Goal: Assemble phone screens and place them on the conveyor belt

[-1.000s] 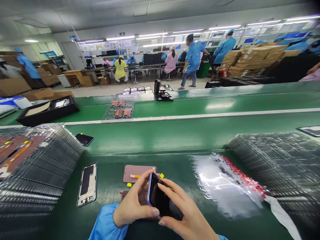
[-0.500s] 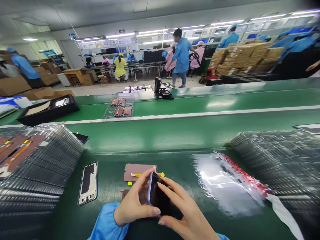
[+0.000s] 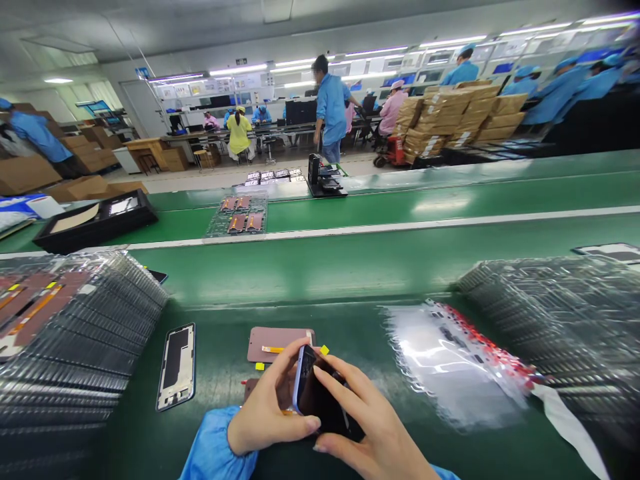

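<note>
Between both hands is a tilted smartphone with a dark glass face and a bluish-purple edge. My left hand is closed around its left edge, thumb at the lower end. My right hand grips it from the right, with fingers laid across the glass and the thumb at the lower edge. Just behind the hands lies a brown screen panel with an orange flex cable and yellow tabs. Another brown panel is mostly hidden under my left hand. A phone frame lies to the left.
Stacked clear trays stand left and right. Transparent film sheets with red tabs lie right of my hands. Behind runs a green conveyor, carrying a tray of brown panels and a black stand. Co-workers are farther back.
The phone shifts very slightly left and down in my hands, which keep nearly the same hold. In the background a person in blue has walked left, and the carton-laden pallet jack has moved left.
</note>
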Demonstrator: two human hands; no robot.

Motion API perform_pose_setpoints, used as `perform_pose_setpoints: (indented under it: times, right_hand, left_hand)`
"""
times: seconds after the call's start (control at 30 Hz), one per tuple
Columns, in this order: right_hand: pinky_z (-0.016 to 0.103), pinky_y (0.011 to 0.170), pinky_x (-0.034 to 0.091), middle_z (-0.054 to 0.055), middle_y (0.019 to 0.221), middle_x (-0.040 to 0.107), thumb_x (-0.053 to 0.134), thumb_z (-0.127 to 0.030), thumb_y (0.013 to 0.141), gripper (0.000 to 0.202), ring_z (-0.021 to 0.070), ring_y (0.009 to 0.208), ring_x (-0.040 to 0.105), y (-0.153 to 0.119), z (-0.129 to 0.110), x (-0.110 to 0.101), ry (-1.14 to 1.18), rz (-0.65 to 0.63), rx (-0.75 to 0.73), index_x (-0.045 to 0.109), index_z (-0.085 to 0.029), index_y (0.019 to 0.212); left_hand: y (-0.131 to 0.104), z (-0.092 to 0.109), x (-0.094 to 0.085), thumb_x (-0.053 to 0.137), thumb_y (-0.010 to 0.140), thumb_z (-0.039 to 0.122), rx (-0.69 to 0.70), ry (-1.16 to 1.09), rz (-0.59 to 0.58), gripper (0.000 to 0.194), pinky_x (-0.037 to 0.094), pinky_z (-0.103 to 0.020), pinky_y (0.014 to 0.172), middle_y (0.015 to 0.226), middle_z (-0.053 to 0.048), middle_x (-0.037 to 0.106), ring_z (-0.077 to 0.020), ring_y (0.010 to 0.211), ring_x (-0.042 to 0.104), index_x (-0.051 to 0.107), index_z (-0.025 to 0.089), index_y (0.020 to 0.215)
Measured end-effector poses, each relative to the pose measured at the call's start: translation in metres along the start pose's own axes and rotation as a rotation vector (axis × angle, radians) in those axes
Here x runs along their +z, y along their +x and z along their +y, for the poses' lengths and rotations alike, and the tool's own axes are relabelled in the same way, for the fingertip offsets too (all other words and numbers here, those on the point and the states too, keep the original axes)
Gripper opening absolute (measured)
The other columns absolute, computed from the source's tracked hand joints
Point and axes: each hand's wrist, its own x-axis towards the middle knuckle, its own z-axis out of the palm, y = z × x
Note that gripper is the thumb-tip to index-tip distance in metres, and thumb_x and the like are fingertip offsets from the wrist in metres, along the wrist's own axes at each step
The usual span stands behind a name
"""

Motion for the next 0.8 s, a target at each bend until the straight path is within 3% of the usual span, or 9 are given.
perform_pose_setpoints:
  times: [0.27, 0.57, 0.8]
  right_hand:
    - [0.040, 0.099, 0.053, 0.016, 0.142, 0.052, 0.062, -0.054, 0.087, 0.067, 0.0298, 0.127, 0.054, 0.0006, 0.0003, -0.0003, -0.011, -0.014, -0.031, 0.046, -0.020, 0.143]
    - [0.043, 0.099, 0.052, 0.017, 0.142, 0.051, 0.062, -0.056, 0.085, 0.072, 0.0316, 0.127, 0.052, -0.0008, 0.0029, 0.0011, 0.001, 0.017, -0.067, 0.043, -0.020, 0.145]
    - [0.043, 0.101, 0.050, 0.017, 0.144, 0.049, 0.061, -0.049, 0.089, 0.066, 0.0310, 0.129, 0.049, 0.0026, -0.0034, -0.0034, 0.028, 0.049, -0.102, 0.041, -0.020, 0.146]
  left_hand:
    - [-0.0032, -0.0009, -0.0006, 0.078, 0.073, 0.026, 0.003, 0.077, 0.013, 0.083, 0.040, -0.047, 0.110, 0.145, -0.015, 0.050, -0.0342, 0.136, 0.043, 0.037, 0.028, 0.145]
    - [-0.0052, 0.0005, -0.0010, 0.078, 0.071, 0.021, -0.010, 0.122, 0.030, 0.085, 0.033, -0.045, 0.114, 0.146, -0.014, 0.049, -0.0318, 0.137, 0.043, 0.037, 0.026, 0.144]
    - [-0.0080, 0.0001, -0.0012, 0.079, 0.071, 0.023, -0.027, 0.101, 0.009, 0.089, 0.030, -0.047, 0.116, 0.150, -0.012, 0.045, -0.0333, 0.139, 0.039, 0.034, 0.029, 0.148]
